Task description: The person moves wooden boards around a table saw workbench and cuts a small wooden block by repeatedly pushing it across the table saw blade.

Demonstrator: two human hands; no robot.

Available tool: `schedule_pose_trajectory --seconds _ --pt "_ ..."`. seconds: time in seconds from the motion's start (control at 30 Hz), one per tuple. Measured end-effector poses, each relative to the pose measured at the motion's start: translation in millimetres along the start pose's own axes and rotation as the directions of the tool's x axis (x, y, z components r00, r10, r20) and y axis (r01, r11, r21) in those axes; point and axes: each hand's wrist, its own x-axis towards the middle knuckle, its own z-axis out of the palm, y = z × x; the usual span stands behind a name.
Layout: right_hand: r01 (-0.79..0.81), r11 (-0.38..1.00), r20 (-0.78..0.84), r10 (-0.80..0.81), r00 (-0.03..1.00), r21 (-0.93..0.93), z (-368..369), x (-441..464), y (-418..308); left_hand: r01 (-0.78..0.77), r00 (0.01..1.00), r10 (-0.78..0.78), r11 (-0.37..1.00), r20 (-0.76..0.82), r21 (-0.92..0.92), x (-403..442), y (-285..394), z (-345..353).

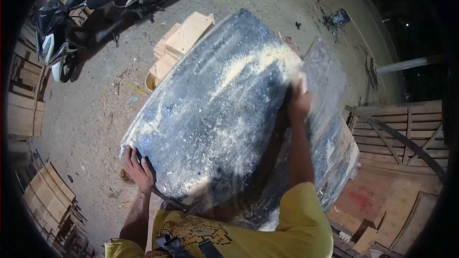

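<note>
A large dark board (pixel 210 119), streaked with pale sawdust, lies in front of me. My left hand (pixel 138 168) rests at its lower left corner, fingers spread beside a black strip or cable. Over the right edge of the board, my right hand (pixel 300 100) is closed around a pale object (pixel 300 77) too blurred to identify. Sawdust (pixel 258 64) is heaped thickest near the board's upper right part, left of my right hand. A second dark, worn board (pixel 325 74) extends beyond the right edge.
Wooden blocks (pixel 189 33) sit beyond the board's upper left edge. A motorcycle (pixel 105 0) stands at the upper left. Stacked wood (pixel 50 196) lies at the lower left, and a slatted wooden frame (pixel 401 131) is at the right. A post (pixel 404 64) reaches in from the right.
</note>
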Motion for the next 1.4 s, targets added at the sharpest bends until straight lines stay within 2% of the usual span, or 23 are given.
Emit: schedule_pose_trajectory --seconds 0.13,0.2,0.27,0.33,0.4,0.5,0.53,0.57,0.6,0.73,0.87,0.9,0.93,1.0,1.07,1.17,1.2,1.23,1.27,1.3,1.33,1.37,1.4 --pt "-0.116 0.991 -0.251 0.095 0.963 -0.071 58.9 131.2 -2.0 0.01 1.0 -0.011 0.999 0.011 0.034 -0.8 -2.0 1.8" --pt "0.068 0.998 -0.26 -0.063 0.963 0.008 74.5 146.1 -30.0 0.008 1.0 -0.008 0.999 0.0 0.038 0.6 -4.6 3.9" --pt "0.392 0.898 -0.53 -0.435 0.728 -0.198 75.0 126.5 -77.7 -0.005 1.0 0.005 0.999 0.003 0.035 0.6 2.7 -0.9" --pt "0.402 0.913 -0.134 -0.408 0.903 -0.071 63.9 77.7 -134.5 0.005 1.0 -0.006 0.999 0.019 0.042 -2.0 1.3 -1.8" --pt "0.544 0.828 0.1 -0.535 0.839 -0.139 24.7 18.5 -191.9 0.017 1.0 -0.018 0.998 0.011 0.06 -1.1 1.1 2.0" --pt "0.644 0.762 0.099 -0.638 0.764 -0.06 10.9 7.6 -195.4 0.019 1.0 -0.019 0.998 0.011 0.058 -2.2 -0.1 2.0" --pt "0.555 0.831 0.254 -0.528 0.81 -0.044 -1.8 32.1 -193.8 0.014 1.0 -0.015 0.998 0.021 0.058 -0.3 1.4 -0.4" --pt "0.49 0.858 0.119 -0.476 0.871 -0.155 25.1 60.8 -177.9 0.037 0.999 -0.038 0.997 0.017 0.069 -1.9 0.8 -0.5" --pt "0.31 0.926 0.096 -0.336 0.937 0.216 42.8 95.4 -160.7 0.02 1.0 -0.02 0.999 0.015 0.036 -3.6 -1.7 -1.4" --pt "0.199 0.98 -0.057 -0.198 0.979 0.008 31.2 119.8 -182.6 -0.001 1.0 0.001 1.0 -0.008 0.009 2.0 -2.8 -2.1" --pt "0.483 0.876 0.117 -0.478 0.87 -0.01 26.5 11.0 -232.1 0.002 1.0 -0.002 1.0 -0.025 -0.012 -1.5 -6.4 2.1" --pt "0.529 0.832 0.155 -0.507 0.848 -0.167 2.8 -48.7 -251.7 -0.003 1.0 0.003 1.0 -0.011 -0.019 -4.2 -7.7 2.4" --pt "0.437 0.818 0.285 -0.55 0.785 0.374 5.7 -93.3 -250.3 0.01 1.0 -0.01 1.0 -0.005 0.002 -5.3 -7.7 3.7" --pt "0.723 0.691 0.224 -0.707 0.671 0.014 -19.5 -194.1 -266.3 0.023 1.0 -0.022 0.999 -0.01 0.031 -3.3 -4.4 2.0" --pt "0.787 0.581 0.23 -0.811 0.538 0.207 -40.2 -244.0 -257.4 0.007 1.0 -0.007 1.0 -0.012 0.01 -5.7 -7.9 2.0" --pt "0.807 0.56 0.057 -0.827 0.56 0.187 -15.3 -222.6 -217.2 0.002 1.0 -0.003 0.999 -0.015 -0.036 -10.1 -13.6 7.3" --pt "0.372 0.841 0.295 -0.499 0.815 0.394 -37.0 -188.7 -213.6 0.002 0.999 -0.004 0.998 -0.032 -0.056 -8.7 -14.8 8.2" --pt "-0.179 0.882 0.57 -0.116 0.813 0.435 -62.4 -148.7 -199.3 -0.002 0.999 0.0 0.998 -0.034 -0.068 -9.0 -15.0 7.8" --pt "0.535 0.814 -0.217 -0.493 0.842 0.226 52.5 -118.8 -109.0 0.003 0.999 -0.006 0.996 -0.035 -0.085 -9.3 -13.8 6.4" --pt "0.72 0.694 -0.514 -0.619 0.594 -0.005 49.5 -72.3 -71.3 0.01 0.999 -0.015 0.995 -0.043 -0.101 -6.8 -12.2 6.7" --pt "0.477 0.863 -0.344 -0.403 0.848 0.164 29.2 -48.5 -44.6 -0.011 0.997 0.002 0.993 -0.081 -0.116 -5.4 -9.2 5.0" --pt "0.165 0.95 -0.119 -0.137 0.983 0.266 10.6 -36.9 -32.1 -0.001 0.996 -0.01 0.992 -0.085 -0.127 -5.0 -7.7 4.3" --pt "0.186 0.948 -0.127 -0.157 0.979 0.259 5.7 -35.8 -36.2 0.0 0.996 -0.011 0.993 -0.092 -0.12 -3.7 -6.9 4.8"
